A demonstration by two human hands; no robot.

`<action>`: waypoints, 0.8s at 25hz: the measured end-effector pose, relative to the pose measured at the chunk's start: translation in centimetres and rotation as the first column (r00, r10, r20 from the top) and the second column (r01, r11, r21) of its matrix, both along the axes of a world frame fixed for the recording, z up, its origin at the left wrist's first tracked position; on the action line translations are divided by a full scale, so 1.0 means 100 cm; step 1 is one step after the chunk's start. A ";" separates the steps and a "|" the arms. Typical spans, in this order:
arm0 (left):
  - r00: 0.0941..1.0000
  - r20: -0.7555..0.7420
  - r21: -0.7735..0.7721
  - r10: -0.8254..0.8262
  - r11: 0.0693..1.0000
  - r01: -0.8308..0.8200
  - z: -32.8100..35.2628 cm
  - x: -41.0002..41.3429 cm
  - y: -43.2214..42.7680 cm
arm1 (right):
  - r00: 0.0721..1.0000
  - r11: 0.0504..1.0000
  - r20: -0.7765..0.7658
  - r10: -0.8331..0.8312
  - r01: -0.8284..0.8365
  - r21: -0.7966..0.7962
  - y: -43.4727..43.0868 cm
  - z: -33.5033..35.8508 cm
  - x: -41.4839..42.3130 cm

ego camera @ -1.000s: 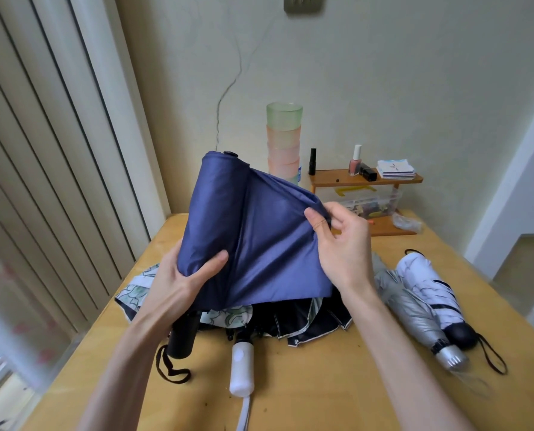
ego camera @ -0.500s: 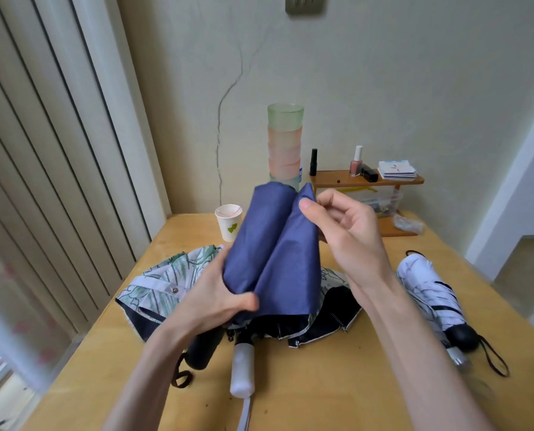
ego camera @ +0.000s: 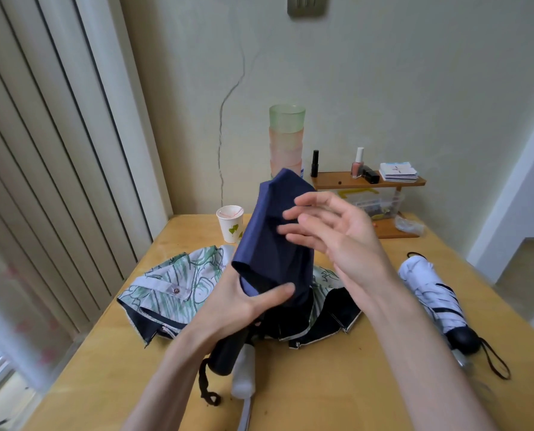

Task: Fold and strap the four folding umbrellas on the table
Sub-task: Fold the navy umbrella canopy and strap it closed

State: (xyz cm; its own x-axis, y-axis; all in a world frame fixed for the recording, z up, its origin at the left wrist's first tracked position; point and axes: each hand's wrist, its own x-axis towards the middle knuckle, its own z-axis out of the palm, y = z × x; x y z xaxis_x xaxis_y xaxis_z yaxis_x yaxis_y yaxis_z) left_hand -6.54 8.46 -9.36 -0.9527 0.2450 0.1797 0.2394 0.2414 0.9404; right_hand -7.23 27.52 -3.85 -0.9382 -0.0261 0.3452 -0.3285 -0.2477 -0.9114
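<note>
My left hand grips the lower end of a navy blue umbrella, held upright and tilted away above the table, its canopy wrapped into a narrow roll; its black handle and wrist loop hang below my hand. My right hand hovers beside the roll with fingers spread, touching or nearly touching the cloth. Under them a green-and-white floral umbrella lies unfolded with its black lining showing and its white handle pointing toward me. A white umbrella with a black handle lies folded at the right.
The wooden table holds a paper cup at the back. A stack of plastic cups and a small wooden shelf with bottles and cards stand against the wall. Vertical blinds run along the left.
The blue canopy went from a wide spread sheet to a tight roll. My right hand has let go of the cloth edge and opened beside it. My left hand keeps its grip low.
</note>
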 end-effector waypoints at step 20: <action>0.954 0.244 -0.384 -0.174 0.886 0.260 0.019 0.012 -0.026 | 0.994 0.922 0.020 -0.105 0.090 0.377 0.032 -0.012 -0.013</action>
